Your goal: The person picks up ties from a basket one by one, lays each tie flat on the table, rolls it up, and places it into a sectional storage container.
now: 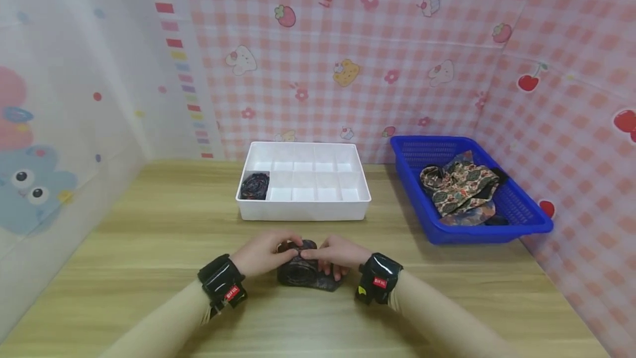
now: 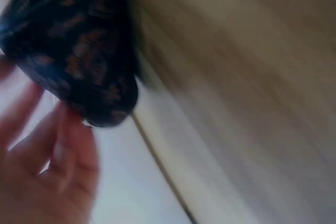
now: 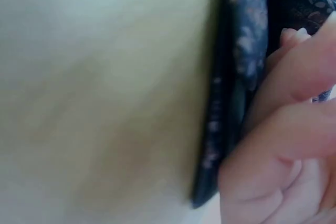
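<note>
A dark floral necktie [image 1: 300, 275], rolled into a coil with a short flat tail at its right, stands on the table in front of the white box. My left hand [image 1: 263, 253] grips the coil from the left, thumb on top; its curled fingers [image 2: 73, 145] show against the cloth in the left wrist view. From the right, my right hand [image 1: 343, 253] holds the roll, thumb at its top and the other fingers curled by the tail. Folded layers of the necktie [image 3: 252, 30] appear beside those fingers in the right wrist view.
A white divided box [image 1: 303, 211] stands behind my hands, with a dark rolled necktie [image 1: 255, 187] in its front left compartment. At the right, a blue basket [image 1: 432, 231] holds a heap of patterned cloth pieces [image 1: 462, 187]. Checked sheets [image 1: 308, 104] hang behind the wooden table.
</note>
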`<state>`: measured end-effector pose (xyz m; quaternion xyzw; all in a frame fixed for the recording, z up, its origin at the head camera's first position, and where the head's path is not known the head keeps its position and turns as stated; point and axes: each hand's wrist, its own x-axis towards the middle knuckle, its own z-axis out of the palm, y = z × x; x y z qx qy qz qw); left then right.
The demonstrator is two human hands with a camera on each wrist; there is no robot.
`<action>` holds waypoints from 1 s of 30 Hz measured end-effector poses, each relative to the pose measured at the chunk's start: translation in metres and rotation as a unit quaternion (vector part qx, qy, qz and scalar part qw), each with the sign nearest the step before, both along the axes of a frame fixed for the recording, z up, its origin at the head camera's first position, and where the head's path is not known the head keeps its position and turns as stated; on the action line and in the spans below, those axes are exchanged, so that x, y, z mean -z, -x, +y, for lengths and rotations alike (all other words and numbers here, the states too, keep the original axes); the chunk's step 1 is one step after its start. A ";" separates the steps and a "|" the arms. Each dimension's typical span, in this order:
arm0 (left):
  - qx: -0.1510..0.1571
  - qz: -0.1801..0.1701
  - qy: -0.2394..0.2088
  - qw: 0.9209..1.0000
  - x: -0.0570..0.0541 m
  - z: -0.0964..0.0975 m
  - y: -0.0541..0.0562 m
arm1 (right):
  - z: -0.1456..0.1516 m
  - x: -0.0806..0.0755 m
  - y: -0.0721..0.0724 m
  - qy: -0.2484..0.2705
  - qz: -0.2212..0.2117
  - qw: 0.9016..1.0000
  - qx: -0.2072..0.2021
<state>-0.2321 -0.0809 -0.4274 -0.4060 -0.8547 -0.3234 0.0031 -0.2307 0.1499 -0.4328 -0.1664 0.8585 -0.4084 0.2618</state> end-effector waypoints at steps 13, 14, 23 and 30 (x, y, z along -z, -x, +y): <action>0.001 0.041 0.103 0.994 -0.001 -0.015 -0.005 | 0.000 0.002 0.000 0.012 0.001 1.000 0.018; 0.000 0.050 0.114 0.992 -0.003 -0.016 -0.006 | 0.001 0.002 0.001 0.012 0.008 1.000 0.025; 0.004 0.099 0.208 0.973 -0.020 -0.005 -0.002 | -0.001 0.006 0.015 -0.071 0.159 0.984 0.030; 0.038 0.134 0.218 0.966 -0.024 0.020 -0.012 | -0.012 0.006 0.012 -0.108 0.146 0.983 -0.032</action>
